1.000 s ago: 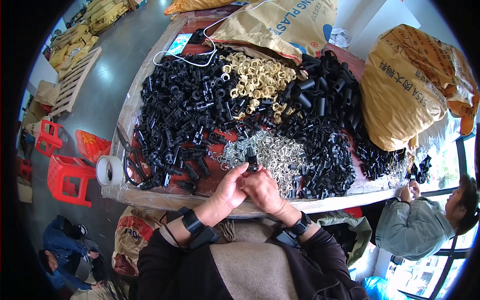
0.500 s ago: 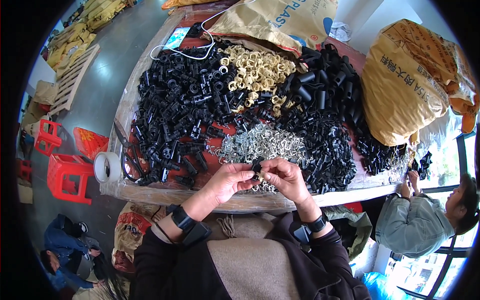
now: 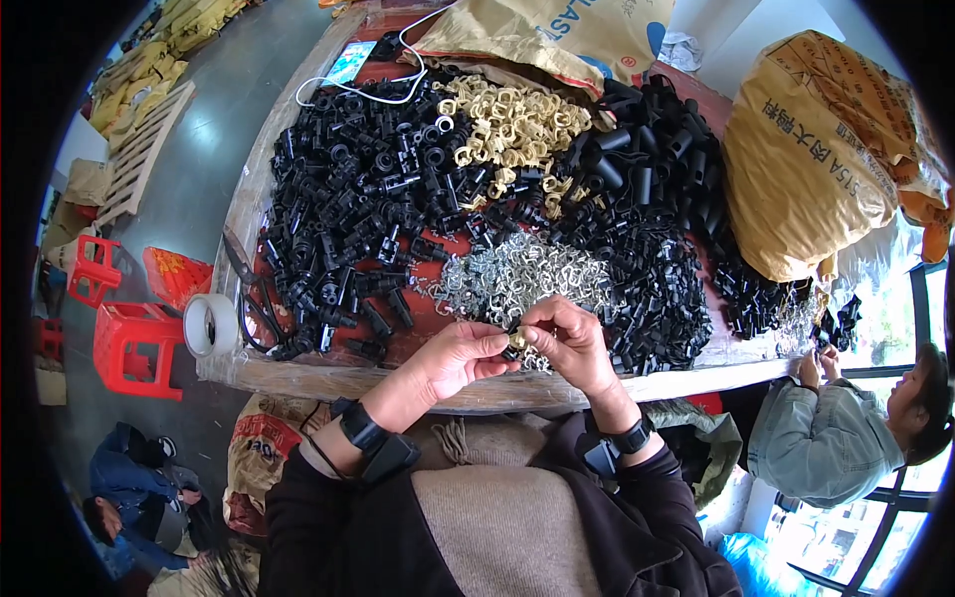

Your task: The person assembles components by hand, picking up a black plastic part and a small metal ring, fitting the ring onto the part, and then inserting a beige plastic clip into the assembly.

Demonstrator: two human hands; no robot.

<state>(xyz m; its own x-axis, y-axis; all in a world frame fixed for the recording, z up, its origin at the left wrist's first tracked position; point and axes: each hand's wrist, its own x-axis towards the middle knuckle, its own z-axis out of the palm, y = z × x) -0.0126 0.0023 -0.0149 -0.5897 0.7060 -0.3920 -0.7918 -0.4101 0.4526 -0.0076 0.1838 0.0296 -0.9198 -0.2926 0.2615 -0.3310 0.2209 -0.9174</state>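
Note:
Over the near edge of the table, my left hand [image 3: 460, 356] and my right hand [image 3: 569, 343] meet, fingertips almost touching. The fingers of my left hand are closed on a small black plastic part, mostly hidden by them. Thumb and forefinger of my right hand pinch a small beige plastic piece [image 3: 517, 340] against it. How the two pieces fit together is too small to tell. Just beyond my hands lies a heap of silvery metal clips [image 3: 527, 274]. Farther back is a pile of beige ring-shaped pieces [image 3: 517, 124].
Black plastic parts [image 3: 343, 199] cover the table's left; black tubes [image 3: 637, 164] and small black pieces [image 3: 657, 308] lie right. Scissors [image 3: 254, 289] and a tape roll [image 3: 211, 325] sit at the left edge. A large sack [image 3: 806, 159] stands right, near a co-worker [image 3: 826, 438].
The black part, which stuck up between my fingertips, is now mostly covered by them. My right hand has shifted slightly; both hands stay together at the same spot.

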